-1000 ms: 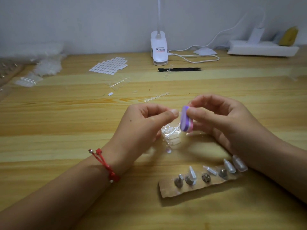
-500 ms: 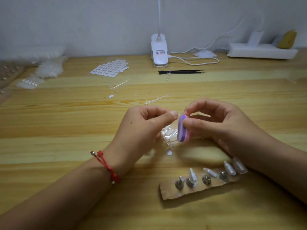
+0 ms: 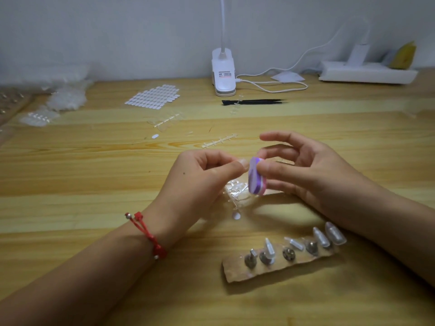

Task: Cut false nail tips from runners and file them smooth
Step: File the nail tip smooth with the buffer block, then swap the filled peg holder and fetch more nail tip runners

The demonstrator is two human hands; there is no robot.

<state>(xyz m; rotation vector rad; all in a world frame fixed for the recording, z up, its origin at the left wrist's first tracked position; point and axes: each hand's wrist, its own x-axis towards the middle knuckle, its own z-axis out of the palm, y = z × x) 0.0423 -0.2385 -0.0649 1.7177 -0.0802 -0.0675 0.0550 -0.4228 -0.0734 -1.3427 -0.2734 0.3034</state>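
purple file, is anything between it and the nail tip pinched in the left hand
Nothing visible does. The purple file, pinched in the right hand, sits right beside the fingertips of the left hand, where the clear nail tip is barely discernible.

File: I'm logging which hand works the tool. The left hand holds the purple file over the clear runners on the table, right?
Not quite. In the head view the right hand, not the left, holds the purple file over the clear runners on the table. The left hand pinches a nail tip beside it.
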